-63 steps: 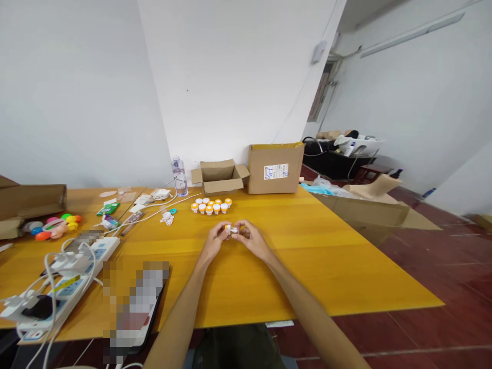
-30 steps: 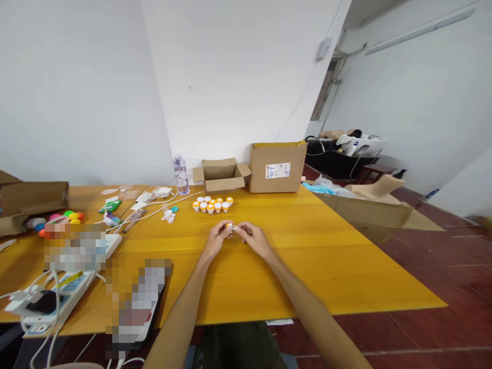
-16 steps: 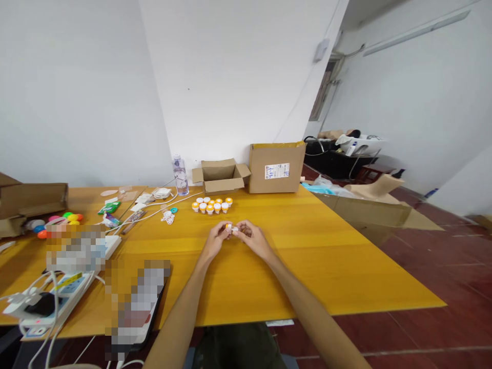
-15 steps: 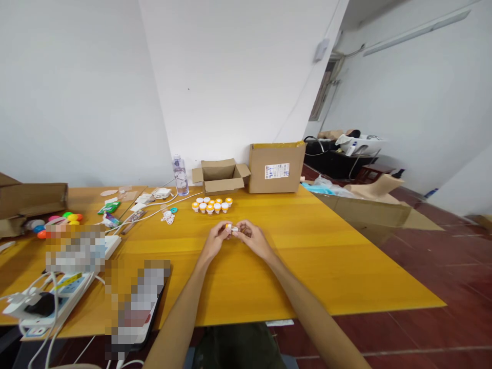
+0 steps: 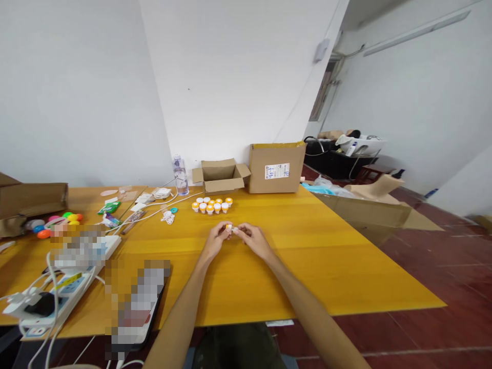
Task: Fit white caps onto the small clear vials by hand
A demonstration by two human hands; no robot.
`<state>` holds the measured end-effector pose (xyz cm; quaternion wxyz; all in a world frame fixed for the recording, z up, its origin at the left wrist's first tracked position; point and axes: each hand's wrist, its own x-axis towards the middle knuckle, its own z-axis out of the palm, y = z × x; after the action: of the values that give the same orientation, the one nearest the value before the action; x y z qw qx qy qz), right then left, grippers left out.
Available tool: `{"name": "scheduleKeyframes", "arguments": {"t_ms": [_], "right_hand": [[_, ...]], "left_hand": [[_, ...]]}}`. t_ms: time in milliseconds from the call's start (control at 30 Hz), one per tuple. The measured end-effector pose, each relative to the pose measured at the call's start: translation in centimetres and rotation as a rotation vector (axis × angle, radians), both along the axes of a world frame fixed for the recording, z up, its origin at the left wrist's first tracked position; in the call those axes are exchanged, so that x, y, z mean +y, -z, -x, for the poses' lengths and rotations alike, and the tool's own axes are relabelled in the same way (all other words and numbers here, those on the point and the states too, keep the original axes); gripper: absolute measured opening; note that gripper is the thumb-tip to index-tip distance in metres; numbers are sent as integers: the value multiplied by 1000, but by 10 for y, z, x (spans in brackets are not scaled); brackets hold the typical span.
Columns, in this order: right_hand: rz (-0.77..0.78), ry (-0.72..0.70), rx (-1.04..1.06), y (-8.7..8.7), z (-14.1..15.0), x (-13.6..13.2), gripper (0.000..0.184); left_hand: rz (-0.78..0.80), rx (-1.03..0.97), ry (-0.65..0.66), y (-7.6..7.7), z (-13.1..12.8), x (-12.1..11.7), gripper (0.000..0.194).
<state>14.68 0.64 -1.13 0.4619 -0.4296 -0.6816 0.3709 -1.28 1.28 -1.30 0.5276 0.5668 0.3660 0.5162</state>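
White walls (image 5: 215,92) back a yellow wooden surface (image 5: 338,271), and over its middle two hands meet around something tiny. It is an orange-and-white piece (image 5: 229,227), with the fingertips of the left hand (image 5: 216,240) clamped on it. The right hand (image 5: 253,241) faces it, finger and thumb pinched on a pale bit (image 5: 235,230) alongside; from where I stand I cannot tell whether the two are joined. Fingertips do all the holding, presumably because neither part is big enough for a fuller grip. Just beyond stands a cluster of similar pieces (image 5: 209,209), bunched close, likely to keep them within easy reach. Behind them an open box (image 5: 221,186) and a closed box (image 5: 257,177) sit side by side near the wall, perhaps pushed back out of the way. To their left stands a bottle (image 5: 180,177), and nearer me, a power strip (image 5: 73,287). As for writing, the closed box bears a label (image 5: 277,170) with blue handwriting and print, too small to read. I can make out no brand.
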Motion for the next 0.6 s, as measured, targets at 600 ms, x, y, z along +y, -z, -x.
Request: {"name": "scheduleKeyframes", "arguments": {"t_ms": [600], "right_hand": [[-21, 7, 48, -1, 0, 0, 25]], "left_hand": [[-4, 4, -3, -1, 1, -1, 40]]}}
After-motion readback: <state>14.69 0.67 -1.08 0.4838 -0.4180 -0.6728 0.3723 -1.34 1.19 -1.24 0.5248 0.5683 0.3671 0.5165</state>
